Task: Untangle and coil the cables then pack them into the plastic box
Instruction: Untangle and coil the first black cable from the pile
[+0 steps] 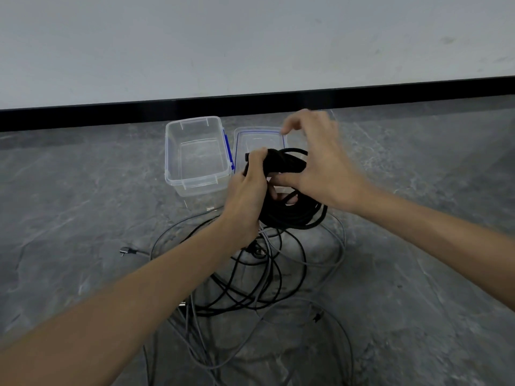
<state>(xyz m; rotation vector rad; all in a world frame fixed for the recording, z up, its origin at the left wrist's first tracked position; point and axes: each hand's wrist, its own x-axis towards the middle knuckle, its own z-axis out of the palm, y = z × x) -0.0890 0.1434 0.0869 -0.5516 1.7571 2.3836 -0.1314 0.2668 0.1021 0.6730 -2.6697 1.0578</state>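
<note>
Fingers: fingers (257, 160) of the left hand (245, 196) wrap tight round the upper end of the black cable coil (289, 215); those of the right hand (320, 168) arch wide above it, thumb against the bundle.
Coil: held off the floor (83, 204) between both hands, loops hanging below the grip.
Box: clear plastic box (195, 119), open, blue clips on its right edge, stands just left of the hands.
Lid: lid (250, 137) lies flat beside the box's right edge, partly hidden by the coil.
Loose cables: loose cables (250, 288), black and grey, sprawl beneath the forearms and run off the bottom edge.
Room: grey floor stretches wide on either side of the pile; black baseboard (250, 101) and pale wall (250, 37) stand close behind the box.
</note>
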